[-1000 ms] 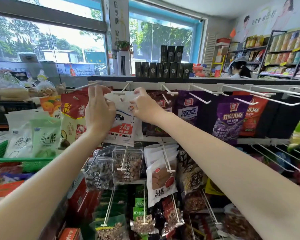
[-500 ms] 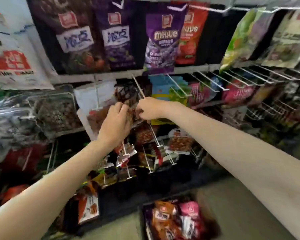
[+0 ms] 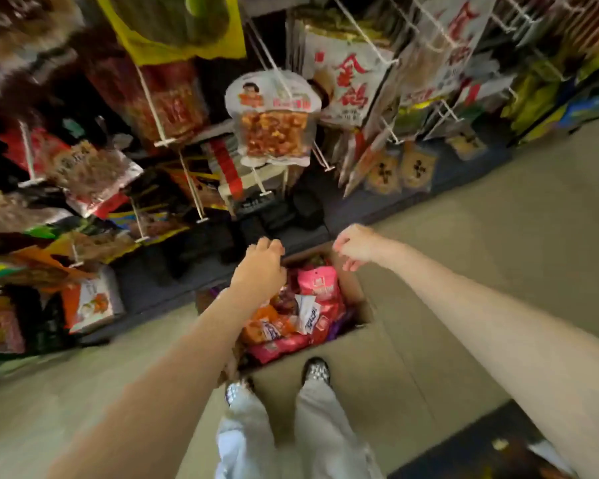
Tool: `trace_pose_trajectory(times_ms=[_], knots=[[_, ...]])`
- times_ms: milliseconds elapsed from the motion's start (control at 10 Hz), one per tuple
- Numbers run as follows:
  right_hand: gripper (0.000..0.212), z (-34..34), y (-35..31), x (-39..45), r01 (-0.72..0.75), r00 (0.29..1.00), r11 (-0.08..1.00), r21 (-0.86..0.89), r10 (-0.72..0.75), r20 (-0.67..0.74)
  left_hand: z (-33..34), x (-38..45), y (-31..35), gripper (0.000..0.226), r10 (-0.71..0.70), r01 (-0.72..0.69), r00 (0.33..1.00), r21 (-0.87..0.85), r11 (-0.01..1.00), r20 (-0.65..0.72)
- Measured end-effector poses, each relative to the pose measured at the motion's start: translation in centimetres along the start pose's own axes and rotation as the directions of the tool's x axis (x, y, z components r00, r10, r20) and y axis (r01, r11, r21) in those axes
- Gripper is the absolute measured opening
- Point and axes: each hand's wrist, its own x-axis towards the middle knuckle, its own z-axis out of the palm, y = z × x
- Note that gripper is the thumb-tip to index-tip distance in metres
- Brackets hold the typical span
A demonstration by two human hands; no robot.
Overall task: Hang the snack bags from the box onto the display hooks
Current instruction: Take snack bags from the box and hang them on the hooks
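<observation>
While both hands [image 3: 261,267] [image 3: 357,245] hover loose-fingered (holding nothing), pink and orange snack bags [image 3: 320,288] fill the box [image 3: 363,299].

Colours in the snack aisle

A brown cardboard box [image 3: 355,288] holds a pink bag [image 3: 320,283] and orange bags [image 3: 263,326]; far above hangs a white bag [image 3: 274,115] with orange contents; pale grey trousers [image 3: 319,426], beige floor [image 3: 464,271].

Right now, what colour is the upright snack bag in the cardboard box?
Pink snack bag, seen in the head view.
</observation>
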Motion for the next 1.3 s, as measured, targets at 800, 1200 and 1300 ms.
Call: trace_pose_trajectory(times_ms=[800,1200,1300], knots=[[0.027,25.9,12.8,22.8,-0.343,0.937,0.705,0.62,0.209,0.281,23.5,6.5,-9.6,0.04,-0.195,0.221,0.966,-0.16,0.962,0.168],[0.019,-8.5,-12.1,-6.7,0.283,0.874,0.959,0.027,-0.27,0.403,-11.6,-0.8,0.8,0.026,0.107,0.066,0.957,-0.558,0.827,0.271],[0.017,-12.5,-17.6,-13.8,0.413,0.88,0.905,-0.096,-0.37,0.297,-20.6,-4.3,1.7,0.033,0.133,0.026,0.967,-0.603,0.797,0.218]])
